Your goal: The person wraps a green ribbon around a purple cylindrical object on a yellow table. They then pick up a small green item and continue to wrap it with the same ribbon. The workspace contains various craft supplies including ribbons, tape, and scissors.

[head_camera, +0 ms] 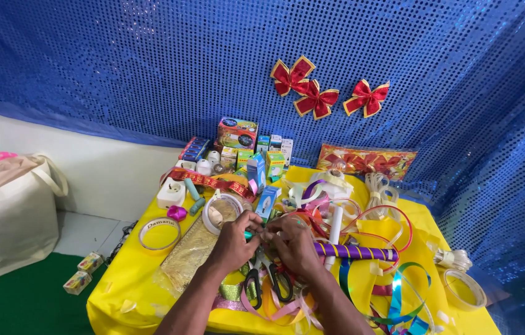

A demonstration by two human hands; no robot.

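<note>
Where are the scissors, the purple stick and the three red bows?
scissors (267,282), head view, on the black handles below the hands
purple stick (355,251), head view, on the middle of its gold-striped shaft
red bows (316,99), head view, on the middle bow's knot

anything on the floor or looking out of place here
Yes: two small boxes lie on the green floor beside the yellow table, away from the other boxes stacked at its back. On the table, loose ribbons sprawl tangled over the front edge.

A small teal piece (248,235) — mostly hidden, pinched between both hands' fingertips — sits above the black-handled scissors (267,282).
</note>
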